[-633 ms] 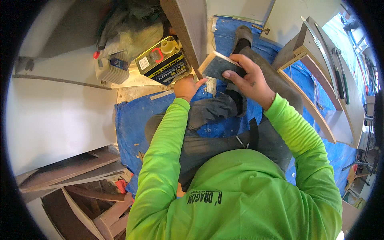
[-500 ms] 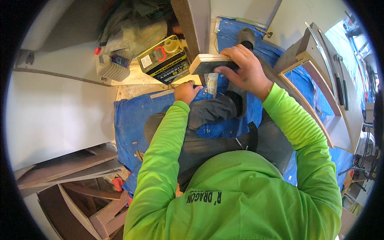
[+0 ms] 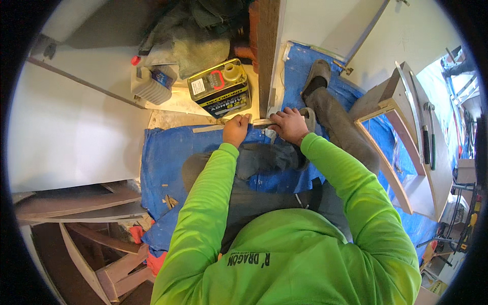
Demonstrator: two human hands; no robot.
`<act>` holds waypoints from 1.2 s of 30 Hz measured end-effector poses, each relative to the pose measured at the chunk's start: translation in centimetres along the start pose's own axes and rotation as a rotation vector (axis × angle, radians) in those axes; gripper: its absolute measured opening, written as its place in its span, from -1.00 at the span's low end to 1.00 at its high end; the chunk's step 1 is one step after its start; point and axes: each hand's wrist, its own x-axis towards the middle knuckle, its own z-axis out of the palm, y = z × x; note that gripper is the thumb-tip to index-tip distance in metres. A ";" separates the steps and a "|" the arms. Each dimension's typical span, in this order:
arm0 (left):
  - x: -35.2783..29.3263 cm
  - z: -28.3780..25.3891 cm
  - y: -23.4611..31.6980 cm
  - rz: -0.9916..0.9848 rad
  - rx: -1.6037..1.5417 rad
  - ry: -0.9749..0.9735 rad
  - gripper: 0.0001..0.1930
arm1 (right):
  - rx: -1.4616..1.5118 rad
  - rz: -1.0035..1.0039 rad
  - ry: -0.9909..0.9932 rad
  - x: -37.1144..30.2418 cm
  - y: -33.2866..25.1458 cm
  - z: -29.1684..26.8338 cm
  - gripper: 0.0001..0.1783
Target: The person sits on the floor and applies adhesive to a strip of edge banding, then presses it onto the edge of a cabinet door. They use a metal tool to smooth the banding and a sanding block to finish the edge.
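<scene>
My right hand [image 3: 291,125] is wrapped over a small plywood block [image 3: 263,122] with pale layered edges, low at the front edge of the lit cabinet floor [image 3: 175,108]. Most of the block is under my fingers; its dark face, plain in the earlier frame, is turned out of sight. Just left of it, my left hand [image 3: 236,131] is closed at that same edge, with the thumb near the block's end. What its fingers grip is hidden. A pale thin strip [image 3: 207,129] lies along the edge beside my left hand.
Inside the cabinet stand a black-and-yellow metal can [image 3: 221,90] and a white plastic jug [image 3: 152,86]. A dark wooden upright [image 3: 268,61] rises behind my hands. To the right is a wooden frame [image 3: 391,157] with a hammer [image 3: 432,137] on it. Wood offcuts [image 3: 81,206] lie lower left.
My right hand has come down and left with the plywood block, from raised in the air to the cabinet edge beside my left hand. The left hand has stayed near the edge.
</scene>
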 end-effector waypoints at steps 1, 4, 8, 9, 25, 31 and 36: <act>0.0 -0.2 0.3 -0.033 -0.055 -0.027 -0.51 | 0.030 0.005 0.019 0.2 -0.1 -1.6 -0.68; -0.1 -0.2 -1.0 -0.010 -0.098 0.007 -0.44 | 0.039 -0.084 0.115 2.6 -1.4 -10.4 -0.64; -1.1 -0.7 1.8 0.070 -0.130 0.019 -0.44 | 0.101 -0.153 0.474 7.0 -4.6 -26.6 -0.56; -1.4 -1.1 2.9 0.097 -0.148 0.043 -0.45 | 0.304 -0.132 0.534 7.9 -5.1 -29.0 -0.55; -3.5 -15.4 24.1 0.726 -0.496 0.513 -0.49 | 0.293 0.323 0.045 -5.9 -1.1 -17.4 -0.55; -3.8 -15.2 30.4 0.728 -0.718 0.485 -0.32 | 0.439 0.584 0.206 -11.6 3.4 -22.7 -0.66; -4.9 -14.4 27.8 0.670 -0.702 0.460 -0.34 | 0.559 0.696 0.305 -13.9 2.8 -26.8 -0.72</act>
